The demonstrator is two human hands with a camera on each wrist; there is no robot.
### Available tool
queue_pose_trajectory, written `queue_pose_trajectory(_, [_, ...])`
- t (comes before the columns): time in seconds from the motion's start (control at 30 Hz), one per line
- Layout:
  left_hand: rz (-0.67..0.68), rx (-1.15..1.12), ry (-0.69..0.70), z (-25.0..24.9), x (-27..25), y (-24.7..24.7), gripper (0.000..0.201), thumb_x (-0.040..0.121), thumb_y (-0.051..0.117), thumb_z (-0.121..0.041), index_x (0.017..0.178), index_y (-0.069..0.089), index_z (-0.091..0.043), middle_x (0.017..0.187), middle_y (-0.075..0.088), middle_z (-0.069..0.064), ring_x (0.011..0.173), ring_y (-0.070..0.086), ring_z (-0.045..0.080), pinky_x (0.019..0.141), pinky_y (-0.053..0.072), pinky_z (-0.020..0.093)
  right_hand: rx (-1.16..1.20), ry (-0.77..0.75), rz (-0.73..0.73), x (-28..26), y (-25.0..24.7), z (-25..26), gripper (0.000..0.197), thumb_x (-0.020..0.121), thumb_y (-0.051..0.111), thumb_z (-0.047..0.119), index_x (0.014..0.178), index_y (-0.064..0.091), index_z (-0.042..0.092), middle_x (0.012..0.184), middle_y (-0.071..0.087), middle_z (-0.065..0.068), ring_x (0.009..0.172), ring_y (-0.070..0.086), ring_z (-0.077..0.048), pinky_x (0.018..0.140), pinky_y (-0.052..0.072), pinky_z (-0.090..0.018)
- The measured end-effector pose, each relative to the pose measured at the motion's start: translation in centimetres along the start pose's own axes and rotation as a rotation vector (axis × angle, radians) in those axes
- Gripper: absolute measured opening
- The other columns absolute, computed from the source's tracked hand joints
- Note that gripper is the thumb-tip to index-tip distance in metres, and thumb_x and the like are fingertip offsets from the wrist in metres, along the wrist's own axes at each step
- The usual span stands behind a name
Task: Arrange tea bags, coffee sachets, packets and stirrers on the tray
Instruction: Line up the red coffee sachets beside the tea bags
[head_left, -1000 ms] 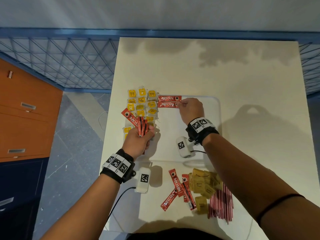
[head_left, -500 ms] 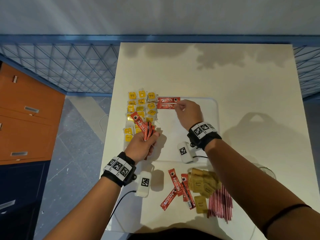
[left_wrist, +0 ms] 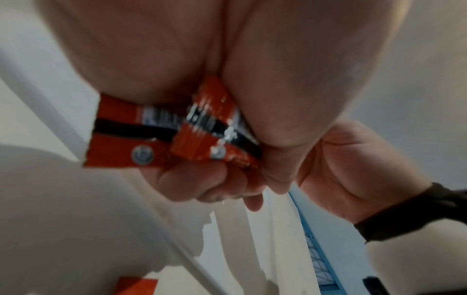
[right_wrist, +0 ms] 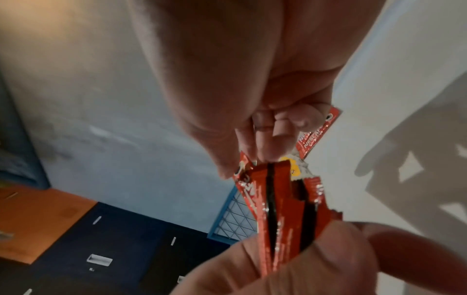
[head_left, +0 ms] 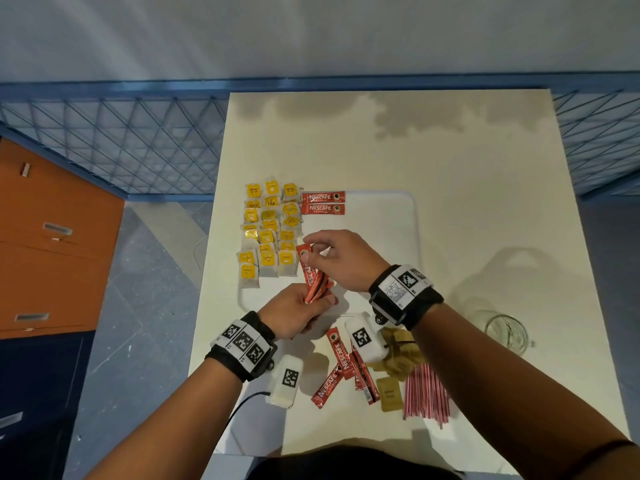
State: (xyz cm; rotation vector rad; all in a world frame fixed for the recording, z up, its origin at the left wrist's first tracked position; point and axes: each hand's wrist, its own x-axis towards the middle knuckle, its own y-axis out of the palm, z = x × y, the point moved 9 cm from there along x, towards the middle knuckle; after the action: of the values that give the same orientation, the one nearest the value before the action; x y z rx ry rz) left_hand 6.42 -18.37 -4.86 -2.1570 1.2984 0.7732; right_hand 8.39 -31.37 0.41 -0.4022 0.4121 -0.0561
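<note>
My left hand [head_left: 304, 306] grips a bunch of red coffee sachets [head_left: 314, 282] by their lower ends over the near part of the white tray [head_left: 414, 216]. My right hand [head_left: 313, 252] pinches the top end of one sachet in that bunch [right_wrist: 246, 179]. Two red sachets [head_left: 322, 203] lie side by side on the tray's far edge. Several yellow tea bags [head_left: 268, 230] lie in rows along the tray's left side. The left wrist view shows the sachets' ends [left_wrist: 202, 135] held between my left thumb and fingers.
On the cream table [head_left: 450, 150] near me lie loose red sachets [head_left: 341, 368], brown packets [head_left: 394, 379] and a bundle of red stirrers [head_left: 426, 393]. A glass jar [head_left: 505, 330] stands at the right. The table's left edge drops to the floor beside orange drawers [head_left: 52, 244].
My right hand left the two sachets on the tray's far edge and came back toward me to the bunch in my left hand, where it now pinches one sachet. The left hand drifted slightly nearer.
</note>
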Motion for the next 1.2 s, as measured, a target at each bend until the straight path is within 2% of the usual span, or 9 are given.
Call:
queue_pose_trajectory(0.17, [0.042, 0.018, 0.028, -0.6, -0.9, 1.1, 0.035, 0.1, 0.062, -0.033, 0.101, 0.066, 0.002, 0.055, 0.05, 0.001, 0.044, 0.045, 0.012, 0.043, 0.04, 0.023, -0.022, -0.011, 0.025, -1.2, -0.2, -0.7, 0.026, 0.098, 0.067, 0.025, 0.123, 0.069, 0.024, 0.096, 0.065, 0.008, 0.087, 0.065, -0.01, 0.082, 0.053, -0.027])
queue_pose_trajectory(0.3, [-0.03, -0.04, 0.011, -0.5, -1.2, 0.3, 0.026, 0.097, 0.067, -0.031, 0.088, 0.064, -0.007, 0.057, 0.051, 0.002, 0.047, 0.045, 0.016, 0.044, 0.04, 0.023, 0.03, 0.007, -0.056, -2.0, -1.9, -1.9, 0.019, 0.096, 0.069, 0.024, 0.114, 0.072, 0.022, 0.101, 0.069, 0.003, 0.092, 0.066, -0.013, 0.087, 0.054, -0.035])
queue_pose_trajectory(0.4, [-0.128, -0.131, 0.013, -0.8, -1.4, -0.9, 0.026, 0.097, 0.068, -0.026, 0.076, 0.059, -0.014, 0.058, 0.051, 0.004, 0.047, 0.046, 0.016, 0.043, 0.04, 0.021, 0.112, 0.044, -0.14, -2.4, -3.4, -3.1, 0.014, 0.094, 0.071, 0.023, 0.108, 0.072, 0.021, 0.095, 0.072, 0.0, 0.09, 0.068, -0.016, 0.086, 0.056, -0.038])
queue_pose_trajectory(0.57, [-0.215, -0.279, 0.06, -1.2, -1.4, -2.2, 0.008, 0.095, 0.07, -0.021, 0.09, 0.068, -0.015, 0.057, 0.053, 0.003, 0.047, 0.046, 0.016, 0.046, 0.041, 0.024, 0.274, 0.116, -0.227, -3.2, -4.5, -4.2, 0.01, 0.096, 0.07, 0.013, 0.106, 0.068, 0.011, 0.085, 0.074, -0.005, 0.069, 0.068, -0.009, 0.062, 0.052, -0.02])
queue_pose_trajectory(0.7, [-0.291, -0.35, 0.084, -1.3, -1.0, -2.8, 0.006, 0.093, 0.072, -0.015, 0.093, 0.068, -0.01, 0.057, 0.052, 0.007, 0.045, 0.046, 0.015, 0.045, 0.042, 0.024, 0.483, 0.162, -0.244, -3.5, -3.9, -4.7, 0.007, 0.097, 0.067, 0.004, 0.103, 0.064, 0.005, 0.096, 0.076, -0.017, 0.076, 0.074, -0.018, 0.07, 0.06, -0.028])
queue_pose_trajectory(0.83, [-0.398, -0.41, 0.097, -1.5, -0.9, -3.9, 0.008, 0.095, 0.07, -0.017, 0.088, 0.068, -0.014, 0.068, 0.056, 0.012, 0.046, 0.048, 0.014, 0.044, 0.041, 0.023, 0.571, 0.187, -0.228, -3.5, -3.2, -5.0, 0.01, 0.096, 0.068, 0.003, 0.104, 0.063, 0.006, 0.094, 0.076, -0.016, 0.08, 0.077, -0.025, 0.077, 0.063, -0.037])
queue_pose_trajectory(0.97, [-0.462, -0.431, 0.085, -1.4, -0.8, -4.8, 0.015, 0.098, 0.066, -0.019, 0.096, 0.068, -0.004, 0.058, 0.062, -0.007, 0.043, 0.047, 0.01, 0.041, 0.039, 0.02, 0.465, 0.195, -0.22, -3.2, -3.0, -5.5, 0.012, 0.094, 0.073, 0.009, 0.105, 0.069, 0.008, 0.091, 0.076, -0.013, 0.073, 0.073, -0.015, 0.071, 0.061, -0.028])
queue_pose_trajectory(1.07, [-0.48, -0.411, 0.098, -1.3, -0.2, -5.6, 0.017, 0.1, 0.063, -0.018, 0.094, 0.069, -0.004, 0.068, 0.067, -0.004, 0.045, 0.049, 0.011, 0.045, 0.042, 0.023, 0.41, 0.197, -0.223, -3.0, -2.8, -5.7, 0.01, 0.095, 0.072, 0.013, 0.104, 0.073, 0.01, 0.086, 0.073, -0.009, 0.066, 0.065, -0.007, 0.064, 0.056, -0.021])
queue_pose_trajectory(1.2, [-0.511, -0.392, 0.094, -1.2, 0.4, -6.4, 0.021, 0.1, 0.062, -0.019, 0.09, 0.068, -0.002, 0.066, 0.067, -0.005, 0.046, 0.05, 0.013, 0.046, 0.044, 0.024, 0.38, 0.216, -0.25, -2.5, -2.9, -6.2, 0.01, 0.098, 0.068, 0.014, 0.105, 0.076, 0.013, 0.086, 0.072, -0.009, 0.07, 0.062, -0.011, 0.06, 0.052, -0.017])
